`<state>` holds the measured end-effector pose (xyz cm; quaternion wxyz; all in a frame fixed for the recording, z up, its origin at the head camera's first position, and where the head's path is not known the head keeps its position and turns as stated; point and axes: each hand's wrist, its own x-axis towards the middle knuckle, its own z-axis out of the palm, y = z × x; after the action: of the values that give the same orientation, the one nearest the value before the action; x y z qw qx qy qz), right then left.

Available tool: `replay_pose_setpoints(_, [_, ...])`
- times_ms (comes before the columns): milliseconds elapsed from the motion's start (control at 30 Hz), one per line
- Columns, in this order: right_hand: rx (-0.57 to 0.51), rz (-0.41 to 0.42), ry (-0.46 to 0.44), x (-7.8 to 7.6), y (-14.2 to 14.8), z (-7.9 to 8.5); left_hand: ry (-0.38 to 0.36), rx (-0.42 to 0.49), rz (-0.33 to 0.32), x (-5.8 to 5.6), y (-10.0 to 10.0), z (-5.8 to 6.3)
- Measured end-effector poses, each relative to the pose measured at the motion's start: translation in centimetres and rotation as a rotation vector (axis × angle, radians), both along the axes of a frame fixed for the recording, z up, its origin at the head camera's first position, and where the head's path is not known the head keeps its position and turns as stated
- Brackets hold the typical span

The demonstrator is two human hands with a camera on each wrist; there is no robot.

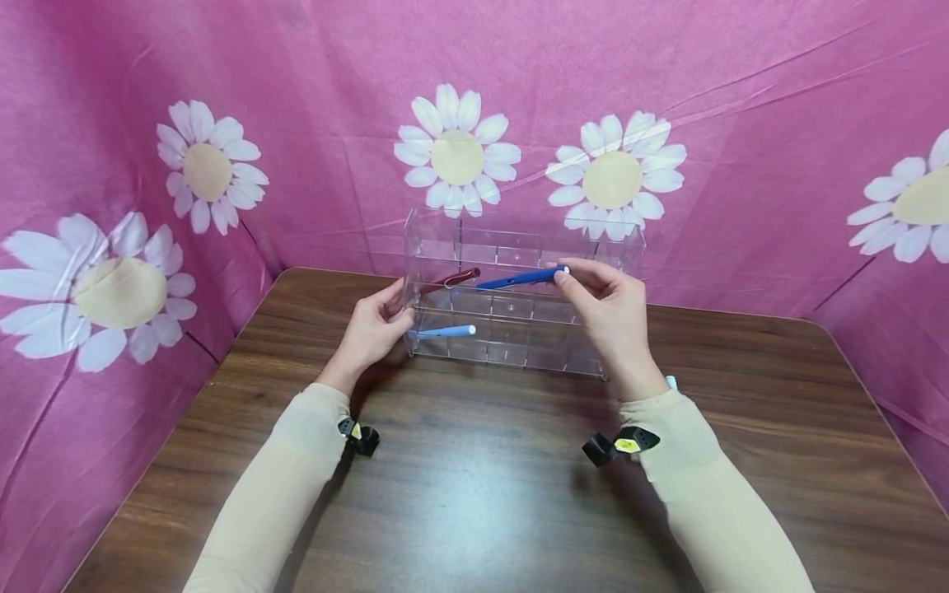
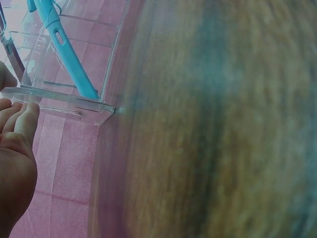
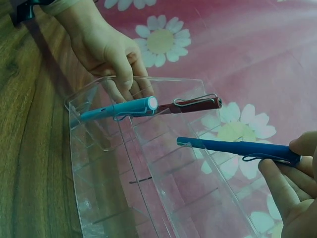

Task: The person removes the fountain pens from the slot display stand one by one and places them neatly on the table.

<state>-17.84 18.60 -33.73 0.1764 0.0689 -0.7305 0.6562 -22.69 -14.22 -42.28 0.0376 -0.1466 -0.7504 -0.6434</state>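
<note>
A clear plastic tiered rack with small compartments stands on the table. My left hand grips its left side panel, thumb on one face and fingers on the other, as the left wrist view shows. Between thumb and fingertips, my right hand pinches a dark blue pen by its clip end. The pen is held nearly level, its far end over the rack's upper tier. Inside the rack, at the left, a dark red pen lies on a higher tier and a light blue pen on a lower one.
The rack stands on a brown wood-grain table, towards its back edge. A pink cloth with white daisies hangs behind and at both sides. Black wrist cameras sit on both sleeves.
</note>
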Motion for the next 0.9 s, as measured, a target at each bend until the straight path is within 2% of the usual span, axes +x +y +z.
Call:
replay_pose_setpoints(133, [-0.018, -0.008, 0.004, 0.1, 0.3, -0.1, 0.005, -0.008, 0.004, 0.0, -0.1, -0.1])
replay_pose_setpoints(333, [-0.113, 0.007, 0.02, 0.3, 0.7, 0.1, 0.014, -0.006, 0.001, -0.1, -0.2, -0.2])
replay_pose_setpoints(567, [-0.138, -0.017, 0.043, 0.7, 1.2, 0.6, 0.005, -0.008, 0.005, -0.1, -0.2, -0.1])
replay_pose_setpoints(900, [-0.201, 0.005, 0.081, 1.6, 2.7, 1.1, -0.01, -0.003, 0.004, 0.1, -0.1, 0.1])
